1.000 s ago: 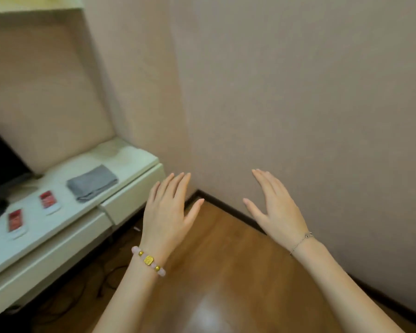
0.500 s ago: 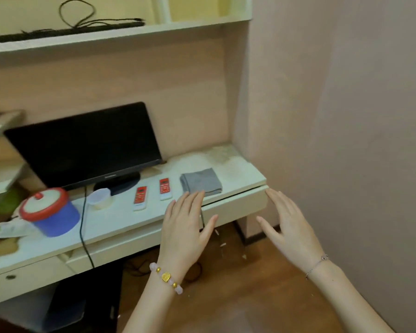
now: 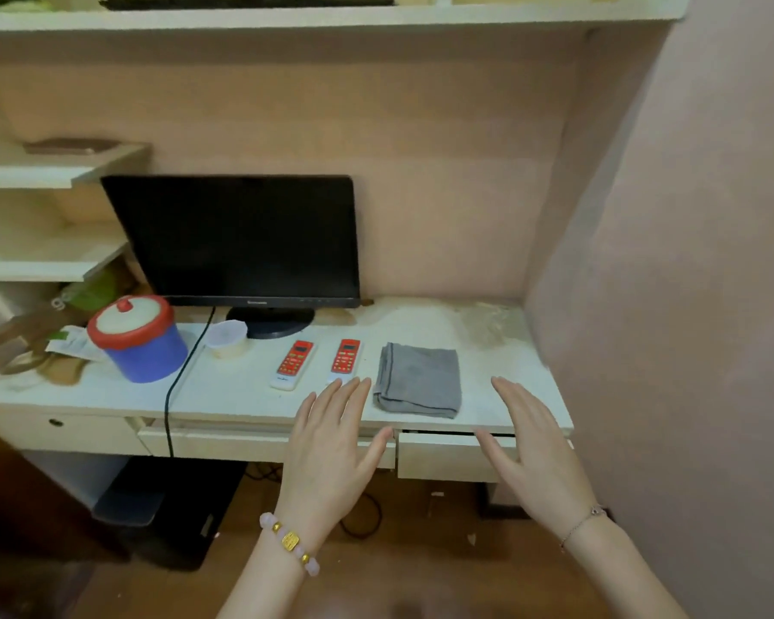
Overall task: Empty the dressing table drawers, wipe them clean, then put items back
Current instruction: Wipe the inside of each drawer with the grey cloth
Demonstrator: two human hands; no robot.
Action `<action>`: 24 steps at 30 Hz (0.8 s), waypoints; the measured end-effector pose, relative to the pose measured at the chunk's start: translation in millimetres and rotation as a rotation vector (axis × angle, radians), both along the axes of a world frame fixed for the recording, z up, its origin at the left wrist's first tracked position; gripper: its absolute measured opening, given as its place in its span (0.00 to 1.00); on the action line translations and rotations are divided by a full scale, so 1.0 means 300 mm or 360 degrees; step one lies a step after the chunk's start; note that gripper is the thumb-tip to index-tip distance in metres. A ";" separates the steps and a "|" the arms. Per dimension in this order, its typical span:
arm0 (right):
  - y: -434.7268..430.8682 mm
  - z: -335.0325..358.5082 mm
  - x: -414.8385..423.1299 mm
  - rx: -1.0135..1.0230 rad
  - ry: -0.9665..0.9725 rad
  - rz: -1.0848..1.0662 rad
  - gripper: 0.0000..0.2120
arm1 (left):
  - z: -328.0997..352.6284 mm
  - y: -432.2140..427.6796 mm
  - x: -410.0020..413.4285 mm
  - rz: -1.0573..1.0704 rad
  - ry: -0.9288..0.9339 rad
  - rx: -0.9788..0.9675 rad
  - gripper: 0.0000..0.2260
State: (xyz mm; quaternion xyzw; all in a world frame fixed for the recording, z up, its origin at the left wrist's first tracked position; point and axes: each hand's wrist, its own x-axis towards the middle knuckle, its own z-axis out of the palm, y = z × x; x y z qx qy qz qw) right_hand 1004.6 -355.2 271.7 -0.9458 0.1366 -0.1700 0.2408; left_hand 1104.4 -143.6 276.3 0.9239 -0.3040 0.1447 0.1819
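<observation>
Left hand: flat, fingers straight, thumb splayed, holding nothing; fingertips just left of the folded grey cloth. Right hand: the same, empty, below and right of the cloth. Small drawer directly below the cloth, between the two hands. Wider drawer below-left of the cloth.

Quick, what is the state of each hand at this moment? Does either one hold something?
Left hand: open, fingers straight, holding nothing.
Right hand: open, fingers straight, holding nothing.
</observation>
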 end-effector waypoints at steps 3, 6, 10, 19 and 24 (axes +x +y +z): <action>-0.052 -0.022 0.082 0.0022 0.0044 0.0065 0.28 | -0.021 -0.038 0.046 0.0065 0.0036 0.0006 0.26; -0.090 -0.046 0.172 0.0032 0.0089 0.0100 0.28 | -0.038 -0.073 0.112 0.0082 0.0050 0.0004 0.25; -0.123 -0.094 0.302 0.0033 0.0145 0.0106 0.28 | -0.079 -0.116 0.235 0.0073 0.0101 0.0024 0.25; -0.182 -0.202 0.583 0.0147 0.0311 0.0026 0.28 | -0.157 -0.204 0.566 -0.0069 0.0204 0.0101 0.26; -0.227 -0.283 0.666 0.0294 0.0413 -0.0086 0.28 | -0.192 -0.242 0.692 -0.0169 0.0223 0.0136 0.25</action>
